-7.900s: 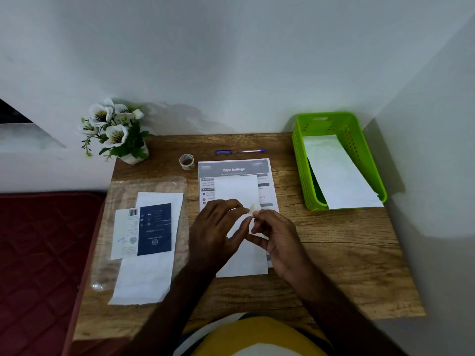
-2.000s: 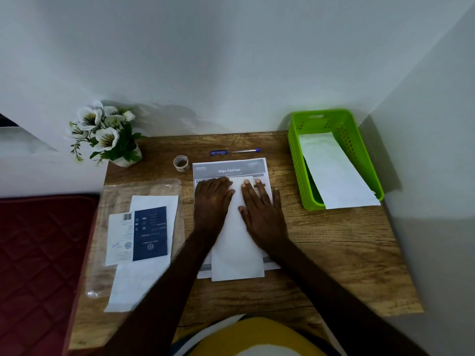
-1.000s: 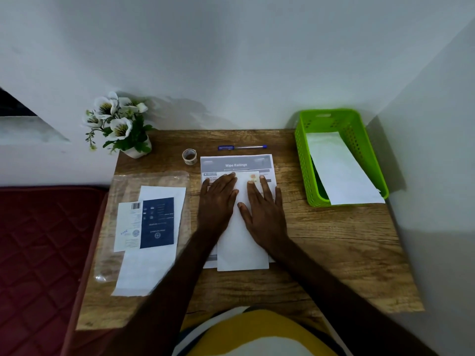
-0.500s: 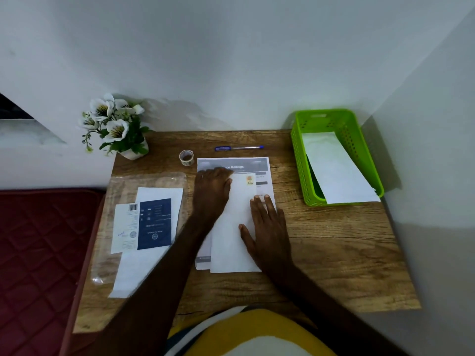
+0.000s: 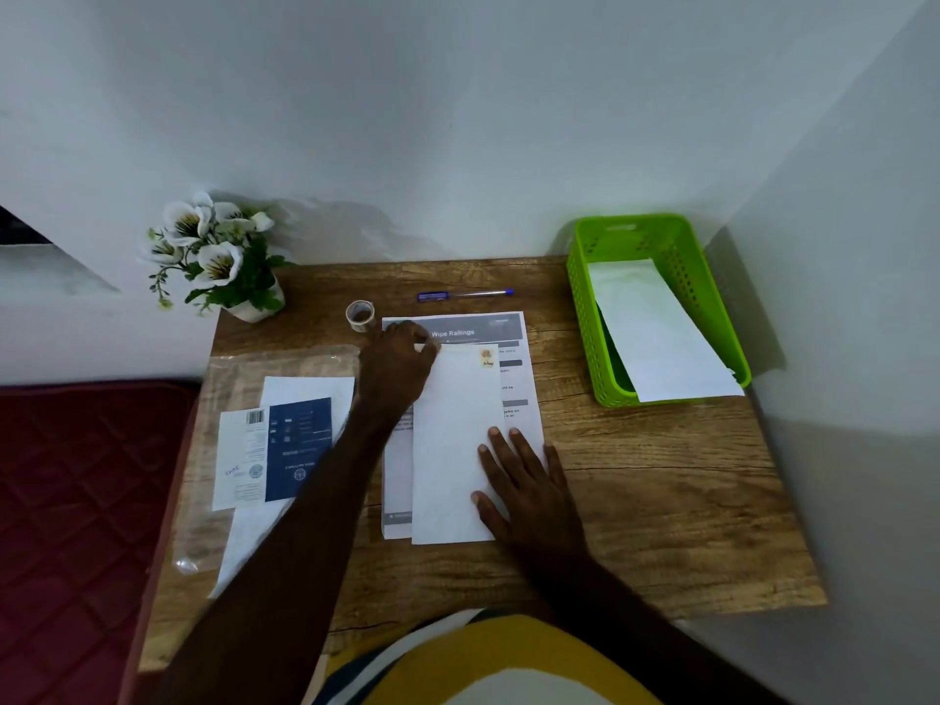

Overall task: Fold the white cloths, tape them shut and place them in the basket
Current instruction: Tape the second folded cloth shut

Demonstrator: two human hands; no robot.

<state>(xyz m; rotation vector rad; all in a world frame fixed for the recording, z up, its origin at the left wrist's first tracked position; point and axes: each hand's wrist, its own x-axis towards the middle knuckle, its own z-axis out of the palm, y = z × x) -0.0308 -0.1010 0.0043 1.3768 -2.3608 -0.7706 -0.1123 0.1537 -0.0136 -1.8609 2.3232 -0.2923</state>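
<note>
Folded white cloth (image 5: pixel 455 440), sticker-sealed, lies on the wooden table (image 5: pixel 661 491) left of the green plastic basket (image 5: pixel 590 318). Right hand (image 5: pixel 529 488) presses it flat, grip apart; left hand (image 5: pixel 399 366) has shifted to its far-left corner, fingers curled there. Sealing looks done; basket placement remains.

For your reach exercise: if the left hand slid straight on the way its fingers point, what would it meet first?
Probably the tape roll, just beyond the left hand; exact heading is unclear.

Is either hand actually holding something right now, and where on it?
The left hand grips the folded white cloth at its far left corner; the right hand presses flat on its near right edge.
</note>
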